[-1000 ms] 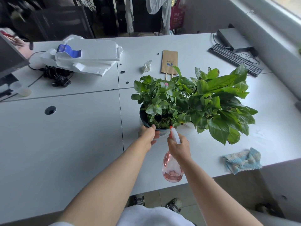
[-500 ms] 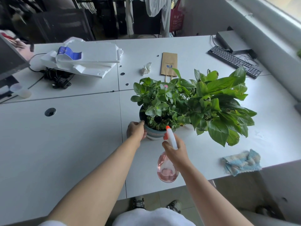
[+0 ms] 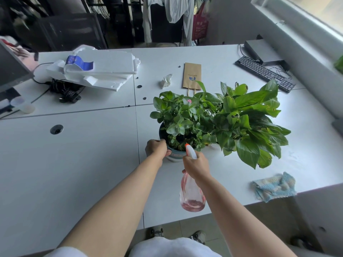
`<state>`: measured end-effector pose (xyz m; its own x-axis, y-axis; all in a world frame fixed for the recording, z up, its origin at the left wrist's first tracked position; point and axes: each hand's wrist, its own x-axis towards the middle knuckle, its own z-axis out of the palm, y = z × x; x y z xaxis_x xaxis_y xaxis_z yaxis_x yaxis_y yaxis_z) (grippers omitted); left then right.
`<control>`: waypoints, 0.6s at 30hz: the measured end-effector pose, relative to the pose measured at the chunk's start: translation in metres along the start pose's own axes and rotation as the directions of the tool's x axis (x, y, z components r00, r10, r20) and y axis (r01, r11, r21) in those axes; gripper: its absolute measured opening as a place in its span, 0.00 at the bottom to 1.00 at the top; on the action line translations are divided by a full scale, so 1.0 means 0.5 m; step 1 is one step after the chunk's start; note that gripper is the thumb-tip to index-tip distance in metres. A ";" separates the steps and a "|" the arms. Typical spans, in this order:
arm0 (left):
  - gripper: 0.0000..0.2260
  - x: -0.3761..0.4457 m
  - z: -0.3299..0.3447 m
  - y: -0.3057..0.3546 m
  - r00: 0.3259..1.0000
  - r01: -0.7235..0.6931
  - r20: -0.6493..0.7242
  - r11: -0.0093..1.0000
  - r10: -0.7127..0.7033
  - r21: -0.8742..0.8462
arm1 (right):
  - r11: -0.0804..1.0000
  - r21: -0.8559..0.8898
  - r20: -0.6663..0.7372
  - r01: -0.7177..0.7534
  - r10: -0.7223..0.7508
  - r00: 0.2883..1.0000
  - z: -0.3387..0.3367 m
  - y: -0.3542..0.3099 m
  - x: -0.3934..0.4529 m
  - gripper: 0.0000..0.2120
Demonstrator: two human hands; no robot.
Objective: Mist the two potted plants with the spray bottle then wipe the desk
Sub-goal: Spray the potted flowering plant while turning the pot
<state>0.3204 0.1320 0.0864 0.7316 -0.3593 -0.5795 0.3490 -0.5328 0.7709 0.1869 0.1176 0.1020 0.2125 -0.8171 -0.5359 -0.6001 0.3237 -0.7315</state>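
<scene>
Two potted plants stand side by side on the white desk. The small-leaved plant grows in a dark pot with a pale striped outer wall. The large-leaved plant is to its right, and leaves hide most of its pot. My left hand grips the left rim of the small plant's pot. My right hand holds the pink spray bottle by its neck, white nozzle with orange tip pointed at the small plant. A blue cloth lies crumpled at the desk's front right edge.
A brown paper bag and a crumpled tissue lie behind the plants. White foam packaging and black cables sit at back left. A black keyboard lies at back right. A monitor edge shows far left.
My left hand slid from the front of the small plant's pot round to its left rim. The spray bottle shifted slightly left with my right hand.
</scene>
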 end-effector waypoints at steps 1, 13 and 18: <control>0.11 -0.003 0.001 -0.001 1.000 0.006 -0.001 1.000 -0.006 -0.007 | 1.000 -0.002 0.001 0.003 -0.003 1.000 -0.001 0.002 -0.001 0.03; 0.08 -0.021 0.007 -0.003 0.998 0.059 0.005 0.997 -0.059 -0.044 | 0.998 -0.049 0.022 0.041 -0.040 0.999 -0.007 0.001 -0.001 0.04; 0.18 -0.033 0.022 -0.008 0.999 0.045 -0.005 0.998 -0.045 -0.046 | 1.000 -0.017 0.014 0.003 -0.003 1.000 -0.011 0.006 -0.006 0.08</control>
<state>0.3005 0.1319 0.0899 0.7181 -0.3306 -0.6124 0.4081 -0.5127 0.7554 0.1800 0.1182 0.1038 0.2254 -0.8111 -0.5398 -0.6122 0.3131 -0.7261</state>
